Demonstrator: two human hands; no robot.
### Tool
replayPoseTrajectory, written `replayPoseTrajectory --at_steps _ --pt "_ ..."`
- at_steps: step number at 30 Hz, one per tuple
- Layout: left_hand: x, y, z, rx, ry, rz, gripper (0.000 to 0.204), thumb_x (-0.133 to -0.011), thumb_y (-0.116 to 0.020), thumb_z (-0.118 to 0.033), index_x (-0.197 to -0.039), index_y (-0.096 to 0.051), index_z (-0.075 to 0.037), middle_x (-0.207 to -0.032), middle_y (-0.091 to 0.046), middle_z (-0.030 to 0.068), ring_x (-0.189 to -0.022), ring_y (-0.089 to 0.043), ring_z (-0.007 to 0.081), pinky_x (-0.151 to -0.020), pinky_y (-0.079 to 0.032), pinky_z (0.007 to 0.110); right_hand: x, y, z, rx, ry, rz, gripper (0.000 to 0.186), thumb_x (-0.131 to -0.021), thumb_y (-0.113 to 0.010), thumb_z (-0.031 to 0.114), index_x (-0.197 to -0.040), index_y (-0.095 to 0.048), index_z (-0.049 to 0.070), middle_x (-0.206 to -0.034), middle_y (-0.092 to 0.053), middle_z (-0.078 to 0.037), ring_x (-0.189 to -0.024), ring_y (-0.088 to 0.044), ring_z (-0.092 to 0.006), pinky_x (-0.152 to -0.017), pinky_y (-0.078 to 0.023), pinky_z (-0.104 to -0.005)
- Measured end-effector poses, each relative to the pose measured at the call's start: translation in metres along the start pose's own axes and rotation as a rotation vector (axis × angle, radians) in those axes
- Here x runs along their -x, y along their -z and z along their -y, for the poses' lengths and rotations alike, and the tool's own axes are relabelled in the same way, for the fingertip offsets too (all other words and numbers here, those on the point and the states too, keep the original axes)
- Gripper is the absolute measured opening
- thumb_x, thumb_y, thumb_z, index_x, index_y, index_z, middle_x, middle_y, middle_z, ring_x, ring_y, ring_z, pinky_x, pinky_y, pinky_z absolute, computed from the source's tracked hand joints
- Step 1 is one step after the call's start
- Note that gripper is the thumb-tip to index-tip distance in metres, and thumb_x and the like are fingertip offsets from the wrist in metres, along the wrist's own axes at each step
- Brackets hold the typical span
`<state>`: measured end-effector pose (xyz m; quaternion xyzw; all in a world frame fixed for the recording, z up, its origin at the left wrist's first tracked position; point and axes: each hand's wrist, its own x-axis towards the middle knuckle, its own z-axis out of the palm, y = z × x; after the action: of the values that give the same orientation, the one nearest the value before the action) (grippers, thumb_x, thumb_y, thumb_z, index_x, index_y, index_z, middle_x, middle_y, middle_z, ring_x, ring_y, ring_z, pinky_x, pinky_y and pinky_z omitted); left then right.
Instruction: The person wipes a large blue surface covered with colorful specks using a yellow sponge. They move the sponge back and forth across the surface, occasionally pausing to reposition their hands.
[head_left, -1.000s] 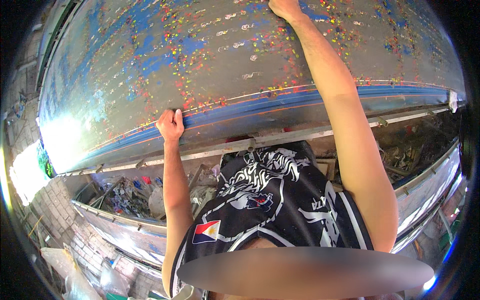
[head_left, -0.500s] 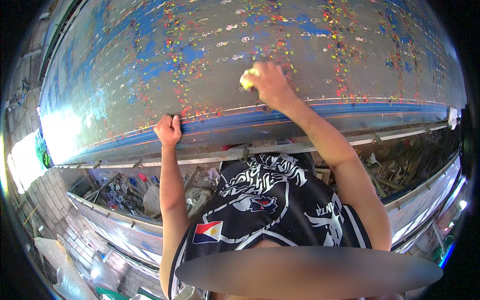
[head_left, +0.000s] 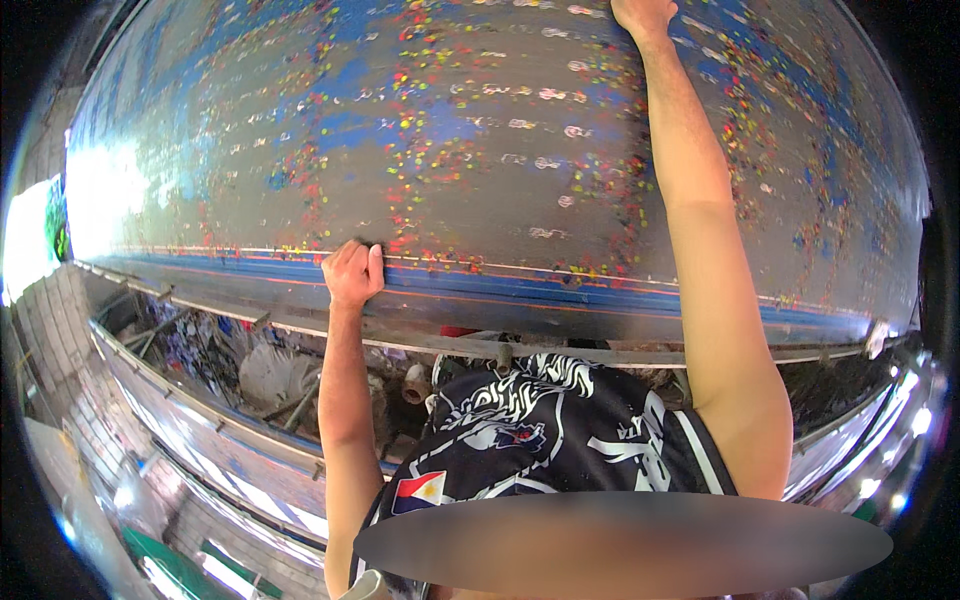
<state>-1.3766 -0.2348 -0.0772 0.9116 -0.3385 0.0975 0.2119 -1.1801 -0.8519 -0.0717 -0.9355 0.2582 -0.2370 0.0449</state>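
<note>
A long grey table (head_left: 470, 215), streaked with blue and spotted with red, yellow and green paint, stretches across the view. My left hand (head_left: 353, 272) is closed in a fist, resting on its near edge beside the blue and orange stripes. Nothing shows in that fist, though the palm side is hidden. Far across the table, my right hand (head_left: 648, 14) touches or hovers just over the surface, partly cut off by the upper border. Its fingers look curled. The small yellow wad seen in it half a second ago is hidden now.
A metal rail (head_left: 620, 355) runs along the table's near side, close to my body. Below it lies a heap of scrap, with a pale sack (head_left: 272, 374). Behind me stands another long table (head_left: 200, 425) over a brick floor (head_left: 50, 345).
My right hand has swept far forward and to the right, the arm now stretched out. My left fist stays at the edge. The view has shifted and the yellow wad has gone out of sight.
</note>
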Motion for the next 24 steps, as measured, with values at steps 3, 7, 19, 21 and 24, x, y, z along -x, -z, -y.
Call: replayPoseTrajectory --at_steps 3,7,19,21,24 --pt "-0.003 0.002 0.0 0.018 0.0 0.014 0.042 -0.096 -0.076 -0.015 -0.066 -0.047 -0.01 -0.064 -0.046 0.0088 -0.051 -0.051 0.0316 -0.049 -0.041 0.045 -0.002 -0.029 0.059 -0.081 0.146 0.083 0.027 -0.1 -0.07 0.029 -0.124 -0.073 0.017 -0.13 -0.065 -0.023 -0.123 -0.06 -0.0482 -0.096 -0.052 -0.0642" --pt "-0.006 0.006 -0.001 0.051 0.007 0.024 0.043 -0.094 -0.078 -0.014 -0.065 -0.047 -0.01 -0.063 -0.047 0.0081 -0.051 -0.052 0.0309 -0.049 -0.042 0.044 0.001 -0.06 0.162 -0.18 0.206 0.061 0.028 -0.099 -0.069 0.026 -0.124 -0.071 0.013 -0.127 -0.064 -0.021 -0.118 -0.061 -0.0458 -0.094 -0.051 -0.0629" --pt "-0.003 0.008 0.002 0.051 -0.015 -0.001 0.039 -0.097 -0.077 -0.019 -0.067 -0.054 -0.011 -0.065 -0.051 0.0073 -0.055 -0.057 0.03 -0.051 -0.046 0.044 0.113 -0.029 0.267 -0.373 0.559 0.196 0.029 -0.097 -0.07 0.025 -0.123 -0.074 0.013 -0.128 -0.065 -0.021 -0.123 -0.06 -0.0447 -0.098 -0.05 -0.0607" --pt "-0.002 0.007 0.002 0.054 -0.029 -0.015 0.039 -0.098 -0.077 -0.019 -0.067 -0.054 -0.01 -0.065 -0.052 0.0075 -0.055 -0.058 0.0303 -0.051 -0.047 0.045 0.162 -0.008 0.264 -0.341 0.608 0.19 0.037 -0.096 -0.069 0.021 -0.132 -0.074 0.022 -0.13 -0.064 -0.018 -0.119 -0.06 -0.0414 -0.096 -0.05 -0.0565" --pt "0.0 0.007 0.001 0.059 -0.017 -0.027 0.039 -0.099 -0.076 -0.02 -0.068 -0.056 -0.009 -0.066 -0.053 0.0081 -0.056 -0.059 0.0311 -0.052 -0.048 0.045 0.235 0.037 0.255 -0.326 0.679 0.299 0.034 -0.098 -0.07 0.024 -0.132 -0.073 0.02 -0.128 -0.063 -0.018 -0.115 -0.06 -0.04 -0.094 -0.05 -0.055"
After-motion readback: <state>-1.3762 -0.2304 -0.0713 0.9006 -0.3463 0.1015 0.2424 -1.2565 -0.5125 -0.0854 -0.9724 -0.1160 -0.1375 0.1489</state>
